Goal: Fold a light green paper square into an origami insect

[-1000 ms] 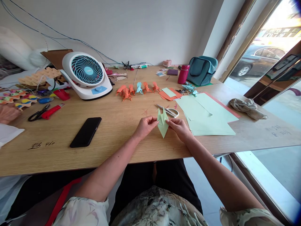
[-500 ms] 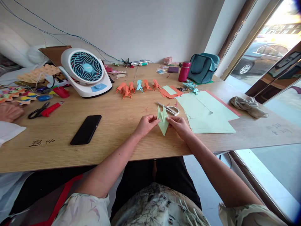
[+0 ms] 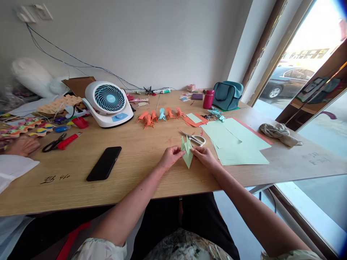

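Observation:
A pale green folded paper piece [image 3: 187,156], with pointed flaps on top and a sharp tip below, is held upright just above the wooden table. My left hand [image 3: 173,156] pinches its left edge between thumb and fingers. Its right edge is pinched by my right hand [image 3: 202,155]. Directly behind the paper lie white-handled scissors [image 3: 199,140], their blades pointing left. Several orange origami figures [image 3: 148,120] and a light blue one [image 3: 162,114] stand in a row farther back.
Green paper sheets [image 3: 235,148] lie to the right, beside a grey cloth [image 3: 280,133]. A black phone [image 3: 104,163], a white fan [image 3: 108,104] and red-handled cutters [image 3: 66,141] occupy the left. Another person's hand [image 3: 24,145] rests at the far left. A pink bottle [image 3: 208,99] stands behind.
My view has tilted up a little, so the table sits lower in the picture. Both hands keep their pinch on the folded paper, which has turned slightly.

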`<state>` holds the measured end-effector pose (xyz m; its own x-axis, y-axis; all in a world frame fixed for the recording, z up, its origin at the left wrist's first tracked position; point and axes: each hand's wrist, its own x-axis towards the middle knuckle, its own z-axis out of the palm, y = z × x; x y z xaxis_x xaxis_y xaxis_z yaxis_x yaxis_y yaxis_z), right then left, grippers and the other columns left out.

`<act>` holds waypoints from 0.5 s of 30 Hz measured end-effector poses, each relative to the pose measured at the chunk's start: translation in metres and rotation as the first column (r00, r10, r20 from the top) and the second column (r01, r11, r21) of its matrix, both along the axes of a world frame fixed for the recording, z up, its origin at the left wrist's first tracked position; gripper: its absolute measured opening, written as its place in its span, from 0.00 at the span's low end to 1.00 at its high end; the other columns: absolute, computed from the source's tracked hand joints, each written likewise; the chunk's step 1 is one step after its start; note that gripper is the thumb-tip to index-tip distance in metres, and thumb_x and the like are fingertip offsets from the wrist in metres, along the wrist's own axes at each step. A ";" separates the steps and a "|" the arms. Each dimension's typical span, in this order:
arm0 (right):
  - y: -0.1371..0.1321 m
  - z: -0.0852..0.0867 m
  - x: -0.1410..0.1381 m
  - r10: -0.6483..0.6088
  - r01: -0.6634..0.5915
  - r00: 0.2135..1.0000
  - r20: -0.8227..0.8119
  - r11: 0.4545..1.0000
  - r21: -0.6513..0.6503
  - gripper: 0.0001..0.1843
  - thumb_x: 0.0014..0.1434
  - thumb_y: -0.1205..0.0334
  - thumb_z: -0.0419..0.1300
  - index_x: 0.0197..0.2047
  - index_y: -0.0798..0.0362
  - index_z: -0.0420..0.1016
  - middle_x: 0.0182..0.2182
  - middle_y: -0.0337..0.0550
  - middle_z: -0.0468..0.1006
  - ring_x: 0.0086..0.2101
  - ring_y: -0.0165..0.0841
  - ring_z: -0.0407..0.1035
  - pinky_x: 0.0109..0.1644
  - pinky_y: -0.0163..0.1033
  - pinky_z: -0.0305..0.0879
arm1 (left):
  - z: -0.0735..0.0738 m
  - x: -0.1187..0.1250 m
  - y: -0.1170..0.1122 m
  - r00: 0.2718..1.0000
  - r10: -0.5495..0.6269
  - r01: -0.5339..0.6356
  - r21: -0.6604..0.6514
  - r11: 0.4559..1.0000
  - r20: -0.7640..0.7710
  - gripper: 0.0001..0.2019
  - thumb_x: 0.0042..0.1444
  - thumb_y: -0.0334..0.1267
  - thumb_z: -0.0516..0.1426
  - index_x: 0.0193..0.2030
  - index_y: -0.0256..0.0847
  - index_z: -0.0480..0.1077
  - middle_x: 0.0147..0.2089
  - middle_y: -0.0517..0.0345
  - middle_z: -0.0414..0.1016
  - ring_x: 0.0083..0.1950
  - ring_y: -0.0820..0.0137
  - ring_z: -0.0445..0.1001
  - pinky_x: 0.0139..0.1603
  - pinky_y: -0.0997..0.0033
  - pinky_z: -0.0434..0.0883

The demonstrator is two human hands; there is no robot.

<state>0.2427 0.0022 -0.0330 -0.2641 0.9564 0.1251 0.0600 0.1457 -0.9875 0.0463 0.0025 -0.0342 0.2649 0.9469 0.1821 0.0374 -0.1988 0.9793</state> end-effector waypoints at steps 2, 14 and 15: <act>0.001 -0.001 0.000 0.001 -0.001 1.000 0.021 1.000 0.015 0.31 0.49 0.27 0.65 0.24 0.50 0.75 0.20 0.39 0.69 0.23 0.31 0.59 0.28 0.40 0.58 | -0.002 0.000 0.000 1.000 0.009 -0.009 0.018 1.000 -0.008 0.21 0.50 0.55 0.66 0.29 0.36 0.72 0.26 0.64 0.70 0.29 0.74 0.65 0.33 0.73 0.63; -0.004 0.005 -0.001 -0.001 0.000 0.998 0.061 1.000 0.014 0.30 0.47 0.28 0.67 0.24 0.49 0.73 0.21 0.39 0.68 0.25 0.32 0.57 0.30 0.40 0.53 | 0.004 0.002 -0.003 0.993 0.066 -0.057 0.094 0.994 -0.101 0.16 0.51 0.50 0.63 0.28 0.39 0.68 0.25 0.66 0.64 0.28 0.75 0.59 0.31 0.74 0.58; -0.004 0.005 -0.001 -0.002 0.001 0.998 0.060 1.000 0.012 0.30 0.48 0.28 0.67 0.24 0.49 0.72 0.21 0.39 0.67 0.25 0.32 0.57 0.30 0.40 0.52 | 0.005 0.003 -0.004 0.991 0.072 -0.062 0.097 0.993 -0.110 0.15 0.51 0.48 0.63 0.28 0.39 0.67 0.25 0.66 0.63 0.28 0.75 0.59 0.31 0.74 0.58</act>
<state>0.2416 -0.0017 -0.0281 -0.2702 0.9553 0.1203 0.1194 0.1572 -0.9803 0.0493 -0.0018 -0.0292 0.2254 0.9436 0.2427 0.1632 -0.2822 0.9454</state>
